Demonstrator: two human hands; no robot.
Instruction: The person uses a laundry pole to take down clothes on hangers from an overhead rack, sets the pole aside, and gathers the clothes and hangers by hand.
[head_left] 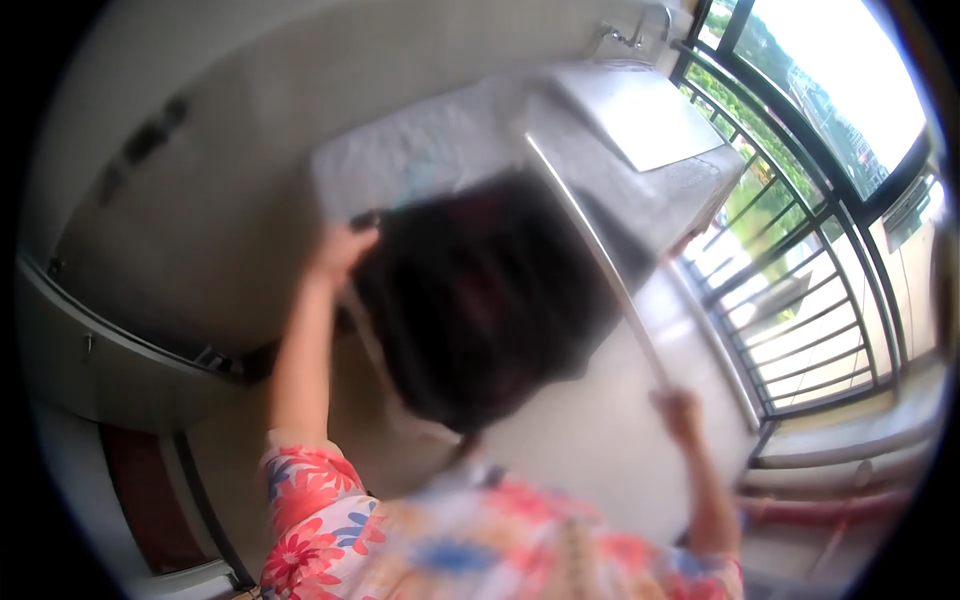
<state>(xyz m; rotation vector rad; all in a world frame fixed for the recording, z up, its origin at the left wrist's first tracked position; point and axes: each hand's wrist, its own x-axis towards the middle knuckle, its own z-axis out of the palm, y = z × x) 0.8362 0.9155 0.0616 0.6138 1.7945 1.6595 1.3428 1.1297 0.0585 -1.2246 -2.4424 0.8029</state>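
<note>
A dark garment or cloth [490, 290], blurred by motion, hangs spread out in front of me. My left hand [347, 250] is closed on its upper left edge. In my right hand [678, 410] is the lower end of a long, thin pale pole [600, 255]. The pole slants up and left, along the right side of the dark cloth, and its far end lies over the grey covered surface.
A grey covered surface [390, 150] stands along the wall, with a pale flat panel [650, 115] on it. A tap [625, 38] is on the wall above. Window railings [790, 290] run down the right side. A pale cabinet [110, 370] is at the left.
</note>
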